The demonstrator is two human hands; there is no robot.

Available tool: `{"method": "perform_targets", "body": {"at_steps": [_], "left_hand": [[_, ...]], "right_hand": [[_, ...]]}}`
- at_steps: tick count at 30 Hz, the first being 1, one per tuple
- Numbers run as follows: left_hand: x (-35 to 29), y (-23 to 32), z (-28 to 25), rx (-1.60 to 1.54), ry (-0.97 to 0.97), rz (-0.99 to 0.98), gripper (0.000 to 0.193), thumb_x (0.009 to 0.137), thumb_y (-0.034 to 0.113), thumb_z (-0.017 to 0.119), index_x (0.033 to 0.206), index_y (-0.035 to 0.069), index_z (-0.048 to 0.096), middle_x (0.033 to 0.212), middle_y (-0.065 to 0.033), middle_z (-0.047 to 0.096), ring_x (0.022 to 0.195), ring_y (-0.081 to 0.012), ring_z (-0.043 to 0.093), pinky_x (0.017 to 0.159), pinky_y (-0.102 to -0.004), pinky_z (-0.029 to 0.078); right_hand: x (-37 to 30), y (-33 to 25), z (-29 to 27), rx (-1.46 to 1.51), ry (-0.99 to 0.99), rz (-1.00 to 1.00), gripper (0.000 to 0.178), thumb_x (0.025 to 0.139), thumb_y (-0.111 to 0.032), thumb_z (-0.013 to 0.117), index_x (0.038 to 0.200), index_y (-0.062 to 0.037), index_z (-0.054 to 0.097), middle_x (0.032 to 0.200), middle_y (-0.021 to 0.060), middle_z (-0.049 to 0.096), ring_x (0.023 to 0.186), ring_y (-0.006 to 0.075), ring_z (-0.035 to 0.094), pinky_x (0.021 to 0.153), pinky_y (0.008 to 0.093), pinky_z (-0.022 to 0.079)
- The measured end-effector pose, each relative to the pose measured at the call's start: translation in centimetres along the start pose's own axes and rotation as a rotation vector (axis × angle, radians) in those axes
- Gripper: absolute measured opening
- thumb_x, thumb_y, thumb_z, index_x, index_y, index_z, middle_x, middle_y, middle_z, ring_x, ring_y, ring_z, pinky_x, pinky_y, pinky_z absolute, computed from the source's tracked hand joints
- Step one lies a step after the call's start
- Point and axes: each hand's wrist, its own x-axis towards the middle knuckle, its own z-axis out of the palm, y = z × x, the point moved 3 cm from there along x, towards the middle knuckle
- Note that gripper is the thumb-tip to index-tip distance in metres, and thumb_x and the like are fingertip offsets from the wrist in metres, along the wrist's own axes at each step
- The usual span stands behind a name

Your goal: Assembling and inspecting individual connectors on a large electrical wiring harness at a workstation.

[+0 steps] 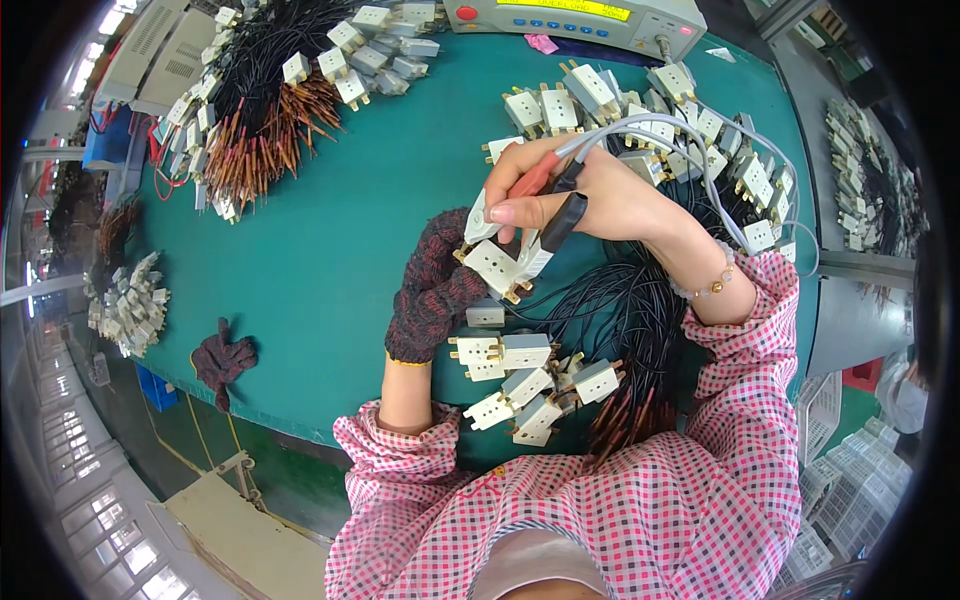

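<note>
My left hand [437,285], in a dark knitted glove, grips a white plug [497,266] with brass pins over the green table [340,230]. My right hand [590,195] is bare and holds two test probes, one red [533,180] and one black [563,220], with grey leads running off to the right. The probe tips sit against the white plug. Below my hands lies a bunch of white plugs [525,385] on black cables [620,310] with bare copper ends.
More white plugs [640,110] are heaped behind my right hand. A cable bundle with copper ends [265,125] lies at the back left. A grey tester box [580,18] stands at the far edge. A spare dark glove [222,360] rests near the front left edge.
</note>
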Motion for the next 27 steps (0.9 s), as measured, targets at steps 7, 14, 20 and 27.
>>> {"method": "perform_targets", "body": {"at_steps": [7, 14, 20, 27], "left_hand": [[0.02, -0.05, 0.08, -0.035, 0.016, 0.016, 0.057, 0.078, 0.016, 0.069, 0.128, 0.006, 0.044, 0.123, -0.0090, 0.053, 0.113, -0.0208, 0.051, 0.097, -0.0358, 0.040], [-0.08, -0.23, -0.37, -0.031, -0.016, 0.028, 0.054, 0.079, 0.015, 0.069, 0.127, 0.006, 0.045, 0.120, -0.0085, 0.055, 0.111, -0.0200, 0.052, 0.096, -0.0349, 0.040], [-0.31, -0.01, -0.29, 0.026, -0.001, 0.052, 0.053, 0.080, 0.015, 0.068, 0.127, 0.005, 0.045, 0.120, -0.0088, 0.055, 0.110, -0.0200, 0.053, 0.095, -0.0348, 0.041], [-0.27, -0.23, -0.48, 0.015, 0.006, 0.007, 0.056, 0.077, 0.015, 0.069, 0.126, 0.006, 0.045, 0.120, -0.0088, 0.055, 0.110, -0.0205, 0.053, 0.095, -0.0351, 0.041]], "right_hand": [[-0.12, 0.07, -0.33, -0.035, -0.059, -0.060, 0.022, 0.082, -0.021, 0.068, 0.091, -0.0008, 0.063, 0.077, 0.0066, 0.064, 0.068, 0.0114, 0.061, 0.054, 0.0245, 0.054], [0.11, 0.38, -0.23, 0.010, -0.052, 0.034, 0.024, 0.082, -0.021, 0.067, 0.093, 0.0000, 0.063, 0.078, 0.0067, 0.064, 0.069, 0.0121, 0.062, 0.055, 0.0251, 0.055], [0.12, 0.54, -0.16, 0.084, -0.064, 0.082, 0.025, 0.083, -0.022, 0.066, 0.093, 0.0011, 0.063, 0.077, 0.0071, 0.065, 0.067, 0.0121, 0.062, 0.055, 0.0253, 0.055], [0.02, 0.17, -0.10, 0.029, -0.055, 0.058, 0.024, 0.083, -0.021, 0.066, 0.091, 0.0010, 0.063, 0.077, 0.0074, 0.064, 0.068, 0.0126, 0.062, 0.055, 0.0257, 0.055]]}}
